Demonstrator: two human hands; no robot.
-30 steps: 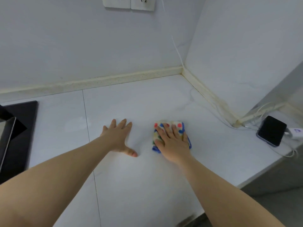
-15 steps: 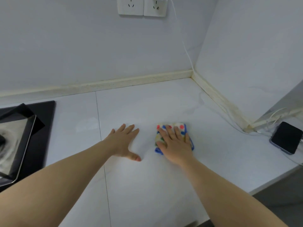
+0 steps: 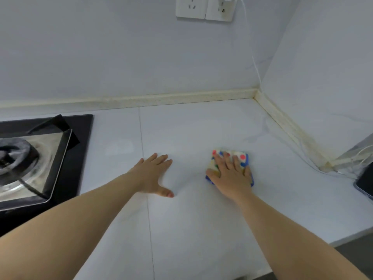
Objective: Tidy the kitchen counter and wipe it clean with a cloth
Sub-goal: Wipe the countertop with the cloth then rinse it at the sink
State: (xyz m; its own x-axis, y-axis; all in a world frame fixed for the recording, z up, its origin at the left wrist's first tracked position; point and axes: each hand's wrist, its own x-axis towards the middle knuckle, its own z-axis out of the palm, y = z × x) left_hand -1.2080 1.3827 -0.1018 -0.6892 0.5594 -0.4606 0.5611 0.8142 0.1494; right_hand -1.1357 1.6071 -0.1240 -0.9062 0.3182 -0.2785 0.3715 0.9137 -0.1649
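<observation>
Right hand [image 3: 232, 178] flat on cloth [image 3: 241, 157], as before

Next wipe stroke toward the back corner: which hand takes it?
Right. The right hand presses flat on the dotted cloth; the left hand rests on bare counter, apart from the cloth.

Pale grey walls [image 3: 101, 57] meet at corner; twin sockets [image 3: 191, 7]; black hob [image 3: 82, 128] left

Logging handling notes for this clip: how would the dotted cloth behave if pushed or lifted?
The cloth looks soft and folded, so it would probably droop and unfold if lifted. Pressed under the flat right hand, it likely slides over the smooth counter.
</observation>
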